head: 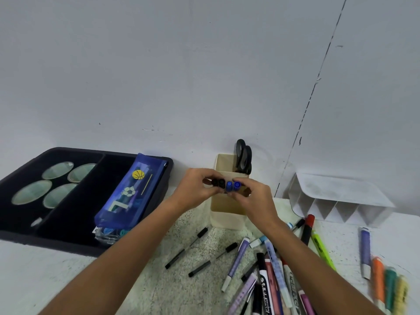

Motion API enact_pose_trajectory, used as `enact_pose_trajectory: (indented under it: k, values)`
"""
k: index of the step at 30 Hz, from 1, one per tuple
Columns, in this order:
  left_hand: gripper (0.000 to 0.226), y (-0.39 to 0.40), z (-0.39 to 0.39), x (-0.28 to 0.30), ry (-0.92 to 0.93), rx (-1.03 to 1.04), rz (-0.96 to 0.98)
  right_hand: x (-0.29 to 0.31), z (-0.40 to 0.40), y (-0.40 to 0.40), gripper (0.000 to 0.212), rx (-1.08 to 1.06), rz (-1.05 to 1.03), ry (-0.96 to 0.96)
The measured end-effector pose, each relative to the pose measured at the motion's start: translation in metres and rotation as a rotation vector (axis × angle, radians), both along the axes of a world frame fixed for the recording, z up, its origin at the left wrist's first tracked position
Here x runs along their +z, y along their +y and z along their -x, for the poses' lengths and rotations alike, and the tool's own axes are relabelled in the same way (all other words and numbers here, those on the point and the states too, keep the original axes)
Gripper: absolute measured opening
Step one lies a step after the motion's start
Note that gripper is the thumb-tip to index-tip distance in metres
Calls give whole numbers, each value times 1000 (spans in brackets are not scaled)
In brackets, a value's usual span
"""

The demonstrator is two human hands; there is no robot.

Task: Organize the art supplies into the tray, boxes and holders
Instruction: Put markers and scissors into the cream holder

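Both my hands meet over the cream pen holder, which has black scissors standing in it. My left hand grips black-capped markers. Beside them, blue-capped markers are gripped by my right hand. The caps point at me as one bundle, just above the holder's front rim. Loose pens and markers lie piled on the table at the lower right. Three thin black pens lie in front of the holder.
A dark tray at the left holds four round mirrors and a blue pencil case. A white divided organizer stands at the right by the wall. Highlighters lie at the far right.
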State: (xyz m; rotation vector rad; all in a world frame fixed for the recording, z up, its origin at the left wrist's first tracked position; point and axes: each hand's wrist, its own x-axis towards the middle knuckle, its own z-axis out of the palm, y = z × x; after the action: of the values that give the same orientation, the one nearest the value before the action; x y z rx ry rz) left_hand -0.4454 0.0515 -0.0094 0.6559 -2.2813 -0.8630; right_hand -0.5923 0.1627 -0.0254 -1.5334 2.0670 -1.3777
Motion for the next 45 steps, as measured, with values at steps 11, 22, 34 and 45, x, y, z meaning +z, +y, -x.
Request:
enact_pose_trajectory:
  k: [11, 22, 34, 45]
  values:
    - [29, 9, -5, -2, -21, 21, 156, 3, -1, -2, 21, 54, -19, 59]
    - [78, 37, -21, -43, -26, 160, -104, -19, -1, 28, 53, -159, 4, 10]
    - [56, 59, -17, -50, 185, 132, -464, -26, -23, 36, 49, -82, -80, -228]
    - [57, 55, -20, -46, 151, 118, -481, -23, -19, 35, 49, -88, -115, -252]
